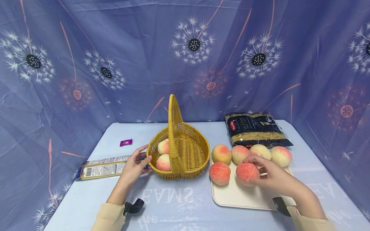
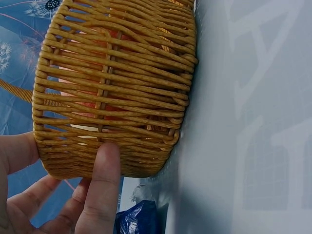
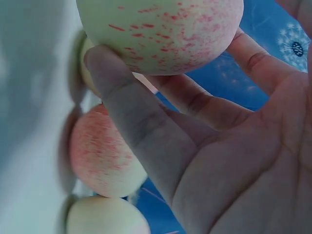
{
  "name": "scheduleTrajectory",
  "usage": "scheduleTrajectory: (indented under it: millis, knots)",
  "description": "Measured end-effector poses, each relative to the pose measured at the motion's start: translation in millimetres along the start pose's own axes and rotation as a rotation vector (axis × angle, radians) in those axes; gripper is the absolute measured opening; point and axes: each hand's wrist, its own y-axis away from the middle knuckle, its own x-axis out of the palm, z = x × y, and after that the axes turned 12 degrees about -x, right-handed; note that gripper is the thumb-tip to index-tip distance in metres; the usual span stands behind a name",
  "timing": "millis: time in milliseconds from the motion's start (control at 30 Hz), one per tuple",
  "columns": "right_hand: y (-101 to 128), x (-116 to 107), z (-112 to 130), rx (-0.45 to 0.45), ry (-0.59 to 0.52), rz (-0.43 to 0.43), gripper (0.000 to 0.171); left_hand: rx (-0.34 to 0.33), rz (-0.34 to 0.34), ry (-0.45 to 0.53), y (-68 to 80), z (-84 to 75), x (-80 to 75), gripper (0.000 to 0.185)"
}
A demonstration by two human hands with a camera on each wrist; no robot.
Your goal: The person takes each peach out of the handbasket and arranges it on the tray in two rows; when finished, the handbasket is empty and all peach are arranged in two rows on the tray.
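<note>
Nearest the camera, the right hand (image 1: 270, 175) is curling its fingers and thumb around a peach (image 1: 247, 173) on the front part of the cream tray (image 1: 242, 199); the right wrist view is showing the fingers (image 3: 141, 126) cupping the fruit from below, though I cannot tell whether it is clear of the tray. Just beside it to the left, a second red-speckled peach (image 1: 219, 173) is sitting on the same tray.

Across from it, the left hand (image 1: 133, 167) is resting with straightened, spread fingers against the outer wall of the wicker basket (image 1: 199, 150), steadying it rather than gripping it; the left wrist view is showing a fingertip (image 2: 105, 165) pressing on the weave. Two peaches (image 1: 163, 155) are already lying inside the basket, left of its handle.

Further back, four more peaches (image 1: 250, 153) are lining the rear of the tray, and a bag of pasta (image 1: 255, 129) is lying behind them on the bench (image 1: 173, 199).

Judging by this, the picking-up step is under way. The next move is calling for lifting the gripped peach over the rim, past the handle, and setting it down in the free half.
</note>
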Motion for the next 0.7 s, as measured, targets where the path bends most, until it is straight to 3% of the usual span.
scheduleTrajectory:
  millis: [267, 700]
  knots:
    - [0, 11, -13, -0.033, 0.035, -0.012, 0.051, 0.006, 0.004, 0.001, 0.7, 0.1, -0.5, 0.058]
    - [-3, 18, -22, 0.006, 0.031, -0.006, 0.054, 0.001, 0.006, 0.011, 2.0, -0.2, -0.2, 0.058]
